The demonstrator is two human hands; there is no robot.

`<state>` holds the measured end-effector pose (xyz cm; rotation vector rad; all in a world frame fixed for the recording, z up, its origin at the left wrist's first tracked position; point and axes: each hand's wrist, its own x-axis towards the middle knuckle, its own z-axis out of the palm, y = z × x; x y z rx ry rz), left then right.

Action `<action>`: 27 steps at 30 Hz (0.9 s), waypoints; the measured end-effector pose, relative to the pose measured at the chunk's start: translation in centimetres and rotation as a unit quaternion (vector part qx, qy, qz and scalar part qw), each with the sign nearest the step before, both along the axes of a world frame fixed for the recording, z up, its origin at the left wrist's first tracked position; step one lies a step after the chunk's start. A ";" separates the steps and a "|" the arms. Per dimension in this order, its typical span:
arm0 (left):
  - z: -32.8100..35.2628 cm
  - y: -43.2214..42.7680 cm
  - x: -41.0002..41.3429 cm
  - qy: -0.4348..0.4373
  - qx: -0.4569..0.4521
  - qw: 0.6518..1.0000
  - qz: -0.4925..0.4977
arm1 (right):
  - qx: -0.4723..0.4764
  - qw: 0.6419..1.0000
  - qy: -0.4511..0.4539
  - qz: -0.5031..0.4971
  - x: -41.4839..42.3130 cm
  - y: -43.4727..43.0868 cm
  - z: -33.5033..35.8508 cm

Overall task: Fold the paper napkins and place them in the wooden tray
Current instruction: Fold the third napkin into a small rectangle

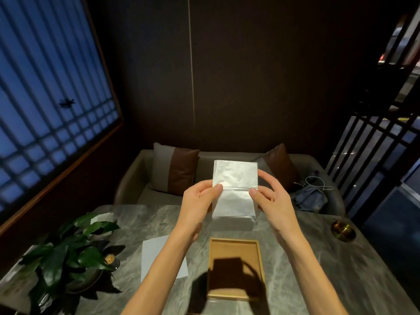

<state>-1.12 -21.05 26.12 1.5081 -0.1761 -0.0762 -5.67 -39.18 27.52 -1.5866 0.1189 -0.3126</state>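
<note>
A white paper napkin (235,189) hangs in the air above the far part of the table, creased across its middle, upper half upright. My left hand (200,196) pinches its left edge at the crease. My right hand (270,196) pinches the right edge at the same height, other fingers spread. Below the hands, the wooden tray (261,264) lies on the marble table with only the hands' shadow inside it. A second flat white napkin (154,258) rests on the table left of the tray, partly under my left forearm.
A potted green plant (68,253) with a small lit candle (109,260) stands at the table's left. A brass dish (343,229) sits at the far right edge. Beyond the table is a sofa with cushions (175,171) and a blue bag with a cable (311,196).
</note>
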 end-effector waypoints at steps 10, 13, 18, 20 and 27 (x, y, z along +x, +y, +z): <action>-0.4 -0.3 0.7 -0.074 0.029 0.996 0.040 | -0.087 0.995 -0.046 -0.032 0.8 -1.0 -0.1; -0.4 0.0 0.9 -0.130 0.079 0.988 0.026 | -0.099 0.992 -0.067 -0.034 0.8 -1.3 0.0; -0.4 -0.1 1.4 -0.198 0.173 0.962 0.080 | -0.209 0.976 -0.055 -0.001 1.2 -1.6 -0.2; -0.7 -0.3 1.6 -0.216 0.203 0.950 0.098 | -0.250 0.966 -0.061 -0.016 1.3 -1.5 -0.3; -0.1 -0.3 1.9 -0.244 0.218 0.942 0.076 | -0.293 0.952 -0.079 -0.023 1.7 -2.2 -0.1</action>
